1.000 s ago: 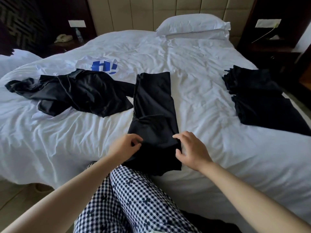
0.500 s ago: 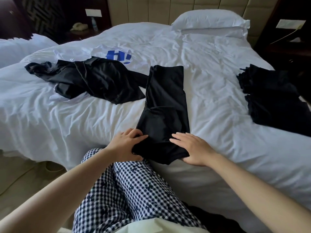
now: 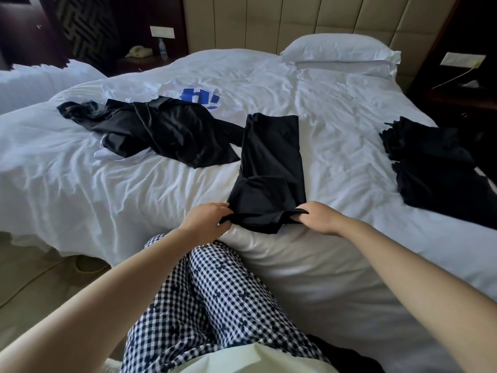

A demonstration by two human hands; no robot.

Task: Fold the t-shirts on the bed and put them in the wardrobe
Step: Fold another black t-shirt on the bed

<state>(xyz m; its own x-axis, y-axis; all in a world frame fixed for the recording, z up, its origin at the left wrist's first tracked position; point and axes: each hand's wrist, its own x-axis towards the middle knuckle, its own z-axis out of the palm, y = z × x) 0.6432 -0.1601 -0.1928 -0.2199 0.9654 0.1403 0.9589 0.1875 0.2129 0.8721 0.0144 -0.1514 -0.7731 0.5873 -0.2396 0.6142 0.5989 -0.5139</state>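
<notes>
A black t-shirt, folded into a long narrow strip, lies on the white bed and reaches its near edge. My left hand pinches the strip's near left corner. My right hand grips the near right corner, fingers curled under the cloth. The near hem is lifted slightly off the sheet. A crumpled black t-shirt lies to the left. Behind it a white t-shirt with a blue print lies partly covered. At the right edge of the bed sits a pile of dark folded clothes.
A white pillow rests against the padded headboard. Dark nightstands flank the bed; the left one carries a phone and a bottle. A second white bed stands at the far left. My checked trousers press against the mattress edge.
Both hands went from resting on the strip's near end to gripping its corners, and the hem has lifted. The view has shifted a little.
</notes>
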